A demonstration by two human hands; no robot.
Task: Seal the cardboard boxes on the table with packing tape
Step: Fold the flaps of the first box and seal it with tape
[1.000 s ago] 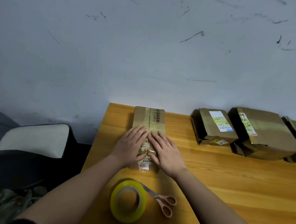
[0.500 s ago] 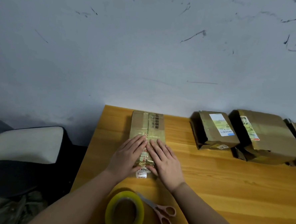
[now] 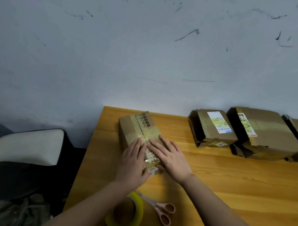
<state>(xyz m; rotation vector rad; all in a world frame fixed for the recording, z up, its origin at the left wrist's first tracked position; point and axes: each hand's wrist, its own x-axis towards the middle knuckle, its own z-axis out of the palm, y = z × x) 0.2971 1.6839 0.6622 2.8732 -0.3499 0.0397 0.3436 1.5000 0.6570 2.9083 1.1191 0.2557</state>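
I see my left hand (image 3: 133, 162) and right hand (image 3: 172, 159) with straight fingers pressing flat on the box (image 3: 131, 129); tape roll (image 3: 135, 215) at 6 o'clock on the counter (image 3: 244, 188).

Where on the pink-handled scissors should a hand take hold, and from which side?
Take the scissors by the two pink loops, coming from the right: they lie flat, loops toward the person, while the blades run under the left forearm beside the tape roll.
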